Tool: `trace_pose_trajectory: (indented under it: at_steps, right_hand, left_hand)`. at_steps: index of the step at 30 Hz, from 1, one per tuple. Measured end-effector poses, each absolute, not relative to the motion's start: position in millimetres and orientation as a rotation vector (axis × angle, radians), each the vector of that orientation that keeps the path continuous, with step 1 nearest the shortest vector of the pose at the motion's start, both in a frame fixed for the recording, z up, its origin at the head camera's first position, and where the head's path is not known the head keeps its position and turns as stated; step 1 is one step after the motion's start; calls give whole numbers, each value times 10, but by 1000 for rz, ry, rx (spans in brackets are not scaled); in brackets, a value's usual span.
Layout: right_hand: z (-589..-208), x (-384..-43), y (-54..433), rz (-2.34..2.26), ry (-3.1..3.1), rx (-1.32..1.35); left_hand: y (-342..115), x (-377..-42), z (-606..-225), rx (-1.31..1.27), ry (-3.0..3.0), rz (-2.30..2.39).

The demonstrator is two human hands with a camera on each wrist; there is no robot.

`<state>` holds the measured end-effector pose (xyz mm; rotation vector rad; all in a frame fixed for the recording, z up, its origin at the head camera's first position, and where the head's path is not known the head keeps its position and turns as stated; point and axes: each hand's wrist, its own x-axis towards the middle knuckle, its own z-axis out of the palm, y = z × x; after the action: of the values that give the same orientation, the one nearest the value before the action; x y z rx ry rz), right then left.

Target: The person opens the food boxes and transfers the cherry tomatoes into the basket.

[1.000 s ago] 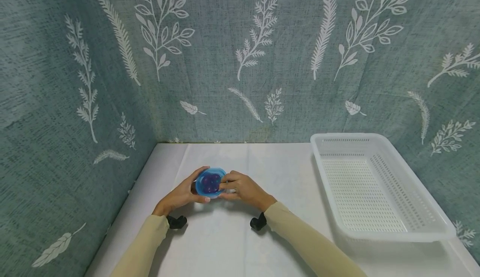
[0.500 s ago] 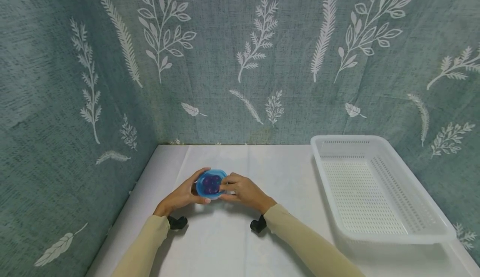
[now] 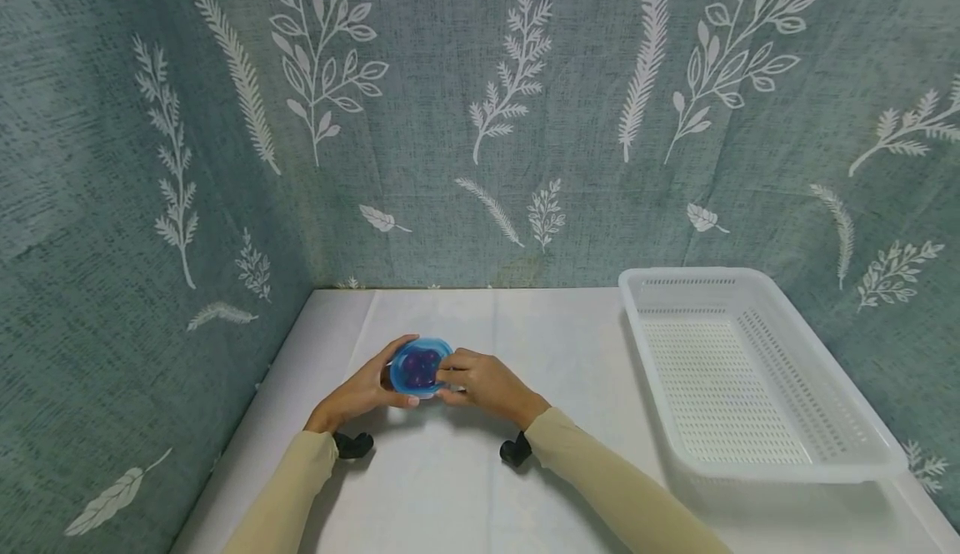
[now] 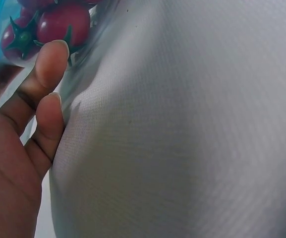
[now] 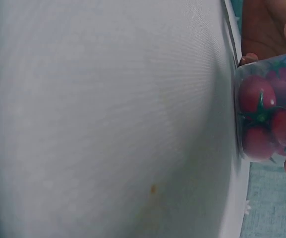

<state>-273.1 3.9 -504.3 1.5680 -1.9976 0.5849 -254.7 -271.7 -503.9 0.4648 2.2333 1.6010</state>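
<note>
A small clear plastic container (image 5: 247, 69) with a see-through blue lid (image 3: 420, 367) holds several red tomatoes (image 5: 257, 93) with green star-shaped stems. Seen from above through the lid, they look purple. My left hand (image 3: 367, 383) grips the container from the left, thumb on the near side and fingers round the far side. Two of its fingertips (image 4: 53, 62) show beside the clear wall in the left wrist view. My right hand (image 3: 487, 383) has its curled fingers and thumb at the lid's right edge, pinching it. Most of that hand lies outside the right wrist view.
A large white perforated plastic basket (image 3: 780, 472) stands on the right of the white-covered table (image 3: 555, 329). Green leaf-patterned fabric (image 3: 435, 121) rises behind and on the left. Black wrist mounts (image 3: 514, 449) sit under both wrists.
The right hand's fingers have shifted slightly at the lid's edge and drawn closer together. The left hand and the container stay nearly in place.
</note>
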Motion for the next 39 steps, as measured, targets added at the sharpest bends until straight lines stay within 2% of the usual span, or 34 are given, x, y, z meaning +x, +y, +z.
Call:
trace_pose_trajectory:
  at_steps: [9, 18, 24, 39]
  right_hand:
    - [-5044, -2731, 27, 547, -1980, 1547]
    - [-4648, -2821, 56, 784, -2133, 1582]
    - [-4705, -2737, 119, 934, -2248, 1654]
    - [-4627, -2742, 418, 908, -2204, 1527]
  left_hand:
    - [-2725, -2556, -5057, 475, 2230, 1606]
    - [-2709, -2624, -5011, 535, 2280, 1571]
    - [-2721, -2579, -5054, 494, 2210, 1595]
    - [-2736, -2575, -5067, 418, 2306, 1526]
